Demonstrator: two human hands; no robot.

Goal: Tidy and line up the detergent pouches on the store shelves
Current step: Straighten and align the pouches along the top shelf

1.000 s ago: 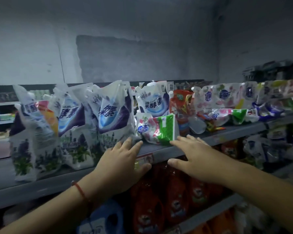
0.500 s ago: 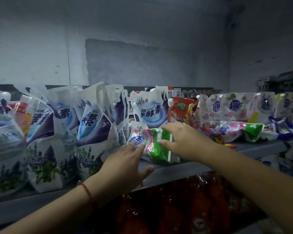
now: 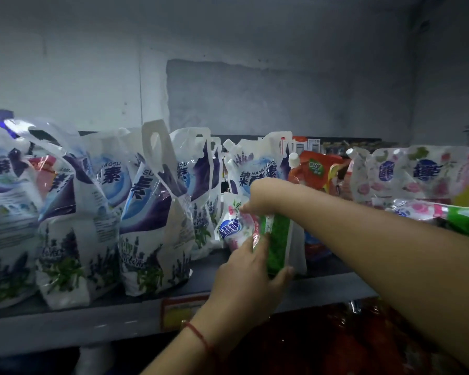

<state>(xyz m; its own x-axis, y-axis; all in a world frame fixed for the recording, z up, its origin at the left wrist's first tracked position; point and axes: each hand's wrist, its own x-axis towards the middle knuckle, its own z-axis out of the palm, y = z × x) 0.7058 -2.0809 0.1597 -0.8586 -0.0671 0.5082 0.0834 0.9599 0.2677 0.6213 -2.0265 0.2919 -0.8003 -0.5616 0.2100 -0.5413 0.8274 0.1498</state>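
Both hands are on the small green-and-floral pouch (image 3: 266,234). The right hand (image 3: 260,196) pinches its top edge from above, fingers closed on the film, and the left hand (image 3: 251,277) cups the lower front with the thumb hooked under the bottom corner. The pouch sits near the front of the shelf (image 3: 119,318), roughly upright, just right of the row of big lavender pouches (image 3: 152,226) and in front of another lavender pouch (image 3: 257,169).

Imo the trick here is letting the bottom hand do the steering. These soft pouches slump if you only pull from the top, so seat the base flat first, then square the face to the shelf edge. Watch the orange pouch (image 3: 314,169) behind and the floral pouches (image 3: 417,174) lying loose further right, since an elbow could easily drag them. I'd guess it belongs with those floral ones, not the lavender row.
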